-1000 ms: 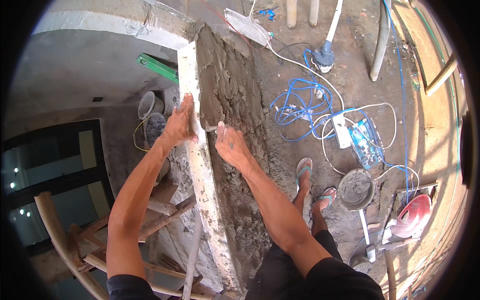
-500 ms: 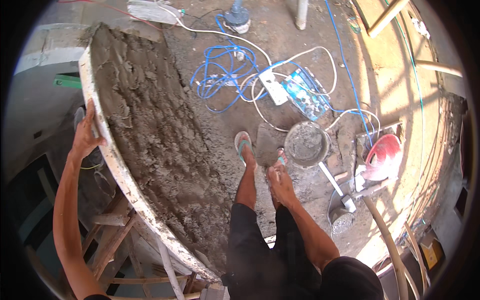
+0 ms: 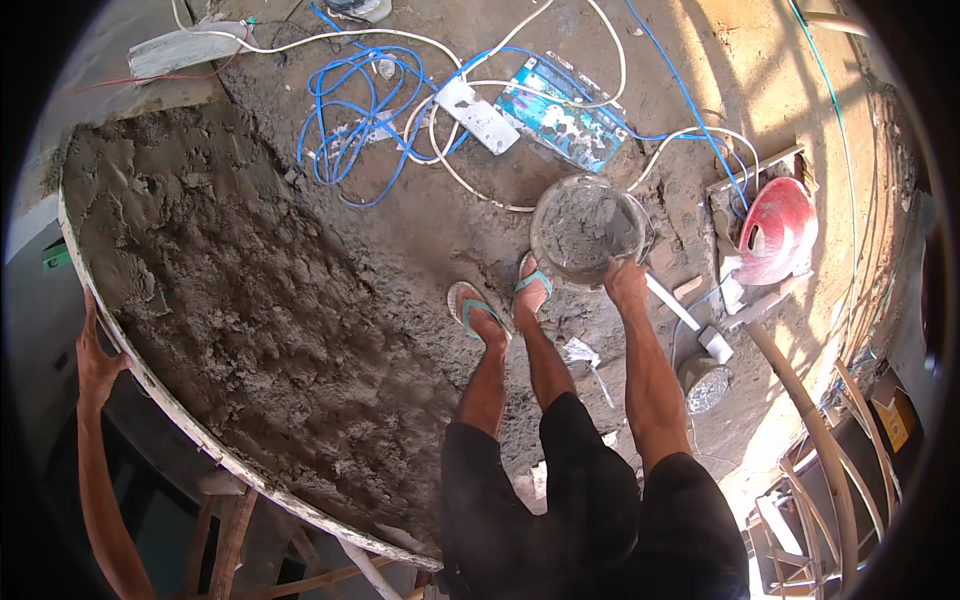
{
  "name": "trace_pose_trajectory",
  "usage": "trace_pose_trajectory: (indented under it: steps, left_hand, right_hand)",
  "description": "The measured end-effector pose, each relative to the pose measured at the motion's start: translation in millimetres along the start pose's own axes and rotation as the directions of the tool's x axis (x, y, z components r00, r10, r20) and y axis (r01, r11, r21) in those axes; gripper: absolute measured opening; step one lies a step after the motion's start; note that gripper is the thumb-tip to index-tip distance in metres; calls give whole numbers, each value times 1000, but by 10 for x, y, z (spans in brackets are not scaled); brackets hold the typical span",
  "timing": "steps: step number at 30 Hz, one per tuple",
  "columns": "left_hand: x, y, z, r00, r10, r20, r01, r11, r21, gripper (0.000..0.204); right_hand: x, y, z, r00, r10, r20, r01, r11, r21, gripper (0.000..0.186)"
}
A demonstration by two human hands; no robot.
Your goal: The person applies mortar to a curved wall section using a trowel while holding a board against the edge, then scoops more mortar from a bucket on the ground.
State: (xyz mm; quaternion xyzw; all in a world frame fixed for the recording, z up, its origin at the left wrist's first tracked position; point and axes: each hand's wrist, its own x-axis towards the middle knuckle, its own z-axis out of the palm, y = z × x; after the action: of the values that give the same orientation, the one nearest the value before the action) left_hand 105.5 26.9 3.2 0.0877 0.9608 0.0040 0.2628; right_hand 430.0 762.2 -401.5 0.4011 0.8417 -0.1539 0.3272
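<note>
My left hand rests against the rim of the pale curved edging board, index finger and thumb spread, the other fingers partly hidden. Inside the board lies a broad bed of rough wet mortar. My right hand is closed at the near right rim of a round bucket holding grey mortar. It grips a trowel, whose blade cannot be told apart from the mortar inside. My sandalled feet stand just short of the bucket.
Tangled blue cable and a white power strip lie beyond the bucket, beside a blue patterned sheet. To the right are a white-headed mallet, a small mortar pot and a red hard hat. Wooden poles stand lower right.
My right hand has moved from beside my feet, with the trowel, forward and right to the bucket. My left hand stays at the edging board. The view has shifted, and my feet have changed stance.
</note>
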Motion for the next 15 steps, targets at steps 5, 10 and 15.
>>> trace_pose_trajectory:
  steps: [5,10,15]
  left_hand:
    - [-17,-23,1,1000,4,-27,-2,998,65,146]
    - [70,117,17,999,-37,14,37,999,27,146]
    - [-5,142,-73,999,-25,26,25,1000,15,144]
  right_hand:
    - [48,-82,435,980,-196,44,180,953,245,56]
    - [-49,21,687,973,-93,213,-25,869,493,70]
    - [-383,469,801,927,-236,-290,344,842,415,75]
